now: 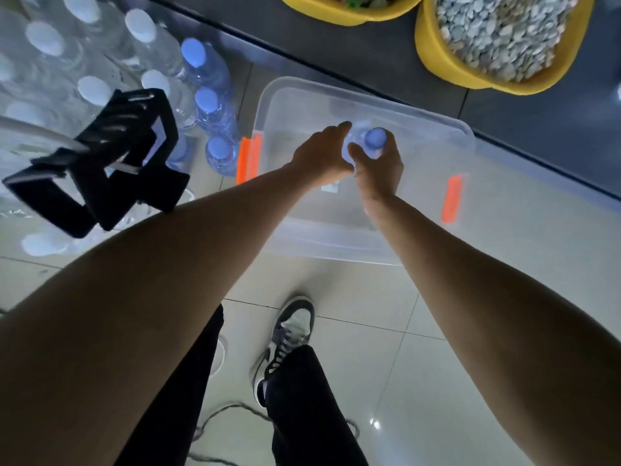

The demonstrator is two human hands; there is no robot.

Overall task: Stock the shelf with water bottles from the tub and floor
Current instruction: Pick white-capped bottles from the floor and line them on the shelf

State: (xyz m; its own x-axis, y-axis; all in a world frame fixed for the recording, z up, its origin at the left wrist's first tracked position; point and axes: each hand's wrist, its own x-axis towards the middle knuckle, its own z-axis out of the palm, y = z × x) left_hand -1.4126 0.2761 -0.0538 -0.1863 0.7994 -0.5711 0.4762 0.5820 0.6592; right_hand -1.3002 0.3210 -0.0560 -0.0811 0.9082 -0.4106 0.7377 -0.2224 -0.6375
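Translucent plastic tub (pixel 339 252) is seen on the tiled floor (pixel 353 297). Over its inside, 1 blue-capped water bottle (pixel 375 140) is gripped upright by both hands, left hand (pixel 319 154) and right hand (pixel 381 171) curled round its top. Other blue-capped bottles (pixel 215 109) are stood just left of the tub.

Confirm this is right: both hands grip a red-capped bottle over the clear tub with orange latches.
Wrong colour: blue, not red. The head view shows the left hand and right hand gripping a blue-capped bottle over the clear tub with orange latches.
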